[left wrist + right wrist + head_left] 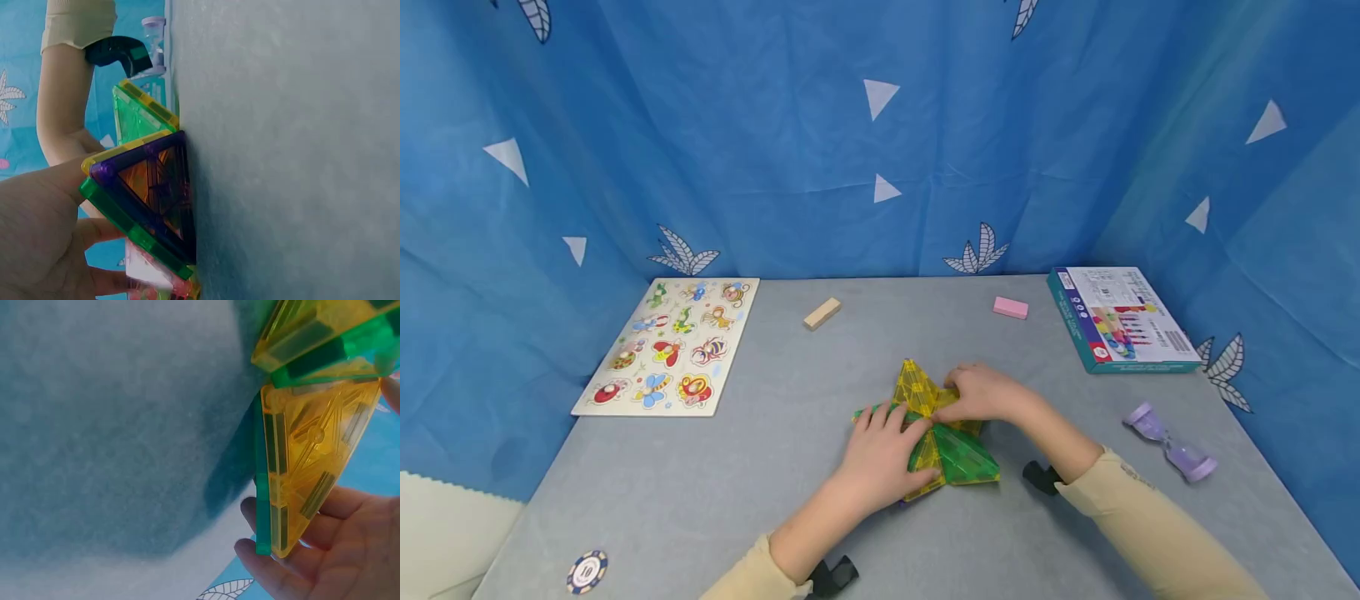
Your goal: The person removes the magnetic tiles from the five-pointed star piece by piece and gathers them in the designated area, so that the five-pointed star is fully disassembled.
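Note:
A star-like structure of translucent magnetic tiles point(964, 457), yellow and green, stands on the grey table. My left hand point(880, 454) holds its left side, the fingers spread over a green-edged point and the thumb nearer the front. A purple triangular tile point(178, 209) shows on that side in the left wrist view, set against green and yellow edges. The right hand point(988, 393) grips the far right part, its fingers round a yellow tile point(315, 440) with a green one along its lower edge. Both hands partly cover the structure in the head view.
An insect puzzle board point(655, 354) lies at the back left. Behind the structure are a wooden block point(822, 314) and a pink block point(1011, 307). To the right are a boxed set point(1123, 321) and a purple hourglass point(1170, 442). A poker chip point(587, 572) lies front left.

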### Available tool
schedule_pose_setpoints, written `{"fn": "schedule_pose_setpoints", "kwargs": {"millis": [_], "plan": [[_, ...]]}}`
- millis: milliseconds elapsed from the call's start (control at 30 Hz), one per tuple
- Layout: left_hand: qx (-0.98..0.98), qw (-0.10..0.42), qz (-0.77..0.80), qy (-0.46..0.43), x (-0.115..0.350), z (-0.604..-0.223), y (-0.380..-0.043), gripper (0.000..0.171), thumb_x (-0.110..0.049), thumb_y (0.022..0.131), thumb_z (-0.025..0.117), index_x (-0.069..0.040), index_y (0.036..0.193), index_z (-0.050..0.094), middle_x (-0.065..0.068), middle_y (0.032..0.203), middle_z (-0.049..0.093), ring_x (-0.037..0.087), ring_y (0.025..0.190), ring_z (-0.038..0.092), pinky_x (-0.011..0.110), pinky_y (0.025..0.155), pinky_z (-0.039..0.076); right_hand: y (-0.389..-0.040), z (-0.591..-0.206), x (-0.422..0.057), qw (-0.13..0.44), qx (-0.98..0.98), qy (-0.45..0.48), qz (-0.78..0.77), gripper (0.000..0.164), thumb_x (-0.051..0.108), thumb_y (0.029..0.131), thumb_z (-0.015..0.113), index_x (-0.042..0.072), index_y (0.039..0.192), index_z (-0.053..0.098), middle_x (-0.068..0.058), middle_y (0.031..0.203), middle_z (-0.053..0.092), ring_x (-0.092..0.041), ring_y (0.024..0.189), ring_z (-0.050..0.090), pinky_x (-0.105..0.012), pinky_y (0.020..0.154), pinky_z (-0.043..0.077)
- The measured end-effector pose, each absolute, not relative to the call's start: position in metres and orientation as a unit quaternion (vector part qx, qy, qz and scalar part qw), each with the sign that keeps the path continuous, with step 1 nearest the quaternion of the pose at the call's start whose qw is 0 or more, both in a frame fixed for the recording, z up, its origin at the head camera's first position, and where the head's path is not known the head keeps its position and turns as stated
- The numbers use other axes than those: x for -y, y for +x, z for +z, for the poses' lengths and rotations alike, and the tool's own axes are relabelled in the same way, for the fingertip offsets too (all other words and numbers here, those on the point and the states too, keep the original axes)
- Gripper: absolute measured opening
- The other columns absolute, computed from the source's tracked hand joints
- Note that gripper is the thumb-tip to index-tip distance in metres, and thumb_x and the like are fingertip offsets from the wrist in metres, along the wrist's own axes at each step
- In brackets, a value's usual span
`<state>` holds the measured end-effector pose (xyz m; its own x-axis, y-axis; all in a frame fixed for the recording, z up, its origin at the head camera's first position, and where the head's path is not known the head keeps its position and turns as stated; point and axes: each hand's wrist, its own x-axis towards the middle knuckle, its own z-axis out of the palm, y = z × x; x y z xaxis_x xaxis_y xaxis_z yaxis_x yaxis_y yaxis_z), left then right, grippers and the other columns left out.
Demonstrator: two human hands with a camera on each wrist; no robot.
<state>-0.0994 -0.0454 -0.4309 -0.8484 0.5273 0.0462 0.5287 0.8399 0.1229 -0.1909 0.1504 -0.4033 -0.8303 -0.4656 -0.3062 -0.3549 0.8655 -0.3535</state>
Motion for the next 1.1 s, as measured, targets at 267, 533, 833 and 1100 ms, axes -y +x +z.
{"fn": "schedule_pose_setpoints", "kwargs": {"millis": [267, 533, 833, 1100], "plan": [[0.963, 0.016, -0.071, -0.259, 0.0394, -0.4326, -0.0993, 0.059, -0.061, 0.084, 0.055, -0.027, 0.132, 0.049, 0.012, 0.135, 0.045, 0.036, 0.128, 0.036, 0.055, 0.102, 0.028, -0.1990, -0.4046, -0.1468, 0.238, -0.929, -0.219, -0.178, 0.039, 0.046, 0.070, 0.071, 0.009, 0.078, 0.062, -0.003, 0.074, 0.051, -0.015, 0.057, 0.044, -0.027, 0.050, 0.035], [0.964, 0.026, -0.062, -0.256, 0.0384, -0.4327, -0.0993, 0.056, -0.059, 0.084, 0.057, -0.027, 0.130, 0.051, 0.011, 0.130, 0.048, 0.036, 0.125, 0.040, 0.054, 0.101, 0.031, -0.1999, -0.4084, -0.1469, 0.228, -0.932, -0.215, -0.180, 0.041, 0.043, 0.067, 0.070, 0.006, 0.084, 0.062, -0.004, 0.078, 0.052, -0.016, 0.060, 0.047, -0.028, 0.051, 0.037], [0.961, 0.036, -0.073, -0.265, 0.0397, -0.4320, -0.1000, 0.055, -0.057, 0.084, 0.060, -0.025, 0.128, 0.054, 0.012, 0.138, 0.042, 0.037, 0.124, 0.042, 0.053, 0.099, 0.034, -0.1982, -0.4088, -0.1474, 0.221, -0.931, -0.216, -0.194, 0.042, 0.042, 0.068, 0.071, 0.005, 0.086, 0.061, -0.004, 0.077, 0.052, -0.015, 0.058, 0.046, -0.028, 0.050, 0.036], [0.949, 0.052, -0.076, -0.300, 0.0409, -0.4333, -0.1029, 0.053, -0.055, 0.084, 0.061, -0.020, 0.123, 0.056, 0.007, 0.147, 0.034, 0.036, 0.122, 0.045, 0.050, 0.098, 0.037, -0.1963, -0.4076, -0.1461, 0.215, -0.934, -0.219, -0.183, 0.048, 0.040, 0.069, 0.070, 0.001, 0.096, 0.063, -0.004, 0.085, 0.054, -0.016, 0.065, 0.049, -0.028, 0.055, 0.041]]}}
